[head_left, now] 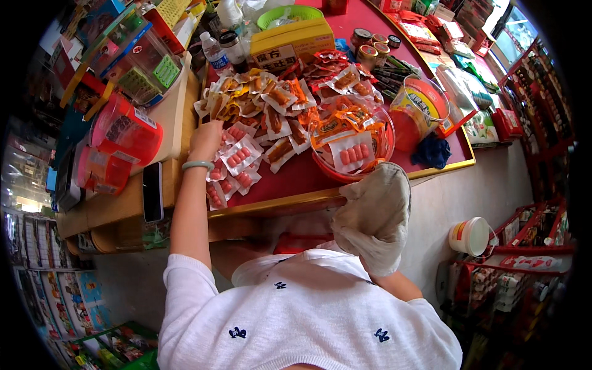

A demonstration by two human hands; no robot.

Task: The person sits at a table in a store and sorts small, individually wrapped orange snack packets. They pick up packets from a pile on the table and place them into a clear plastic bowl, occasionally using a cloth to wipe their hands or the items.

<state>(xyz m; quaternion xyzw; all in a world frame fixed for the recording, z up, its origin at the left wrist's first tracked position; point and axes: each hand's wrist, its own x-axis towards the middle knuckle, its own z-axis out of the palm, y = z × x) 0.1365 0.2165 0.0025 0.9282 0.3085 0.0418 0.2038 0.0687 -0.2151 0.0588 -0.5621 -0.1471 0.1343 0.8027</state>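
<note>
My left hand (206,139), a pale green bangle (198,164) at its wrist, reaches to the left edge of a heap of snack packets. Its fingers are curled down beside clear packets of small pink sausages (238,157); what they grip is hidden. Browner wrapped sticks (277,126) lie farther into the heap. A grey cloth glove (377,213) covers my right hand at the near rim of a clear round tub (390,139). The glove hides those fingers. Orange packets (342,123) and one pink sausage packet (352,152) are in the tub.
The red table (265,196) has a gold edge. A yellow box (291,42), a water bottle (214,52) and jars (367,54) stand behind the heap. Right of the tub are another tub (419,105) and a dark blue cloth (433,152). A phone (153,191) lies left.
</note>
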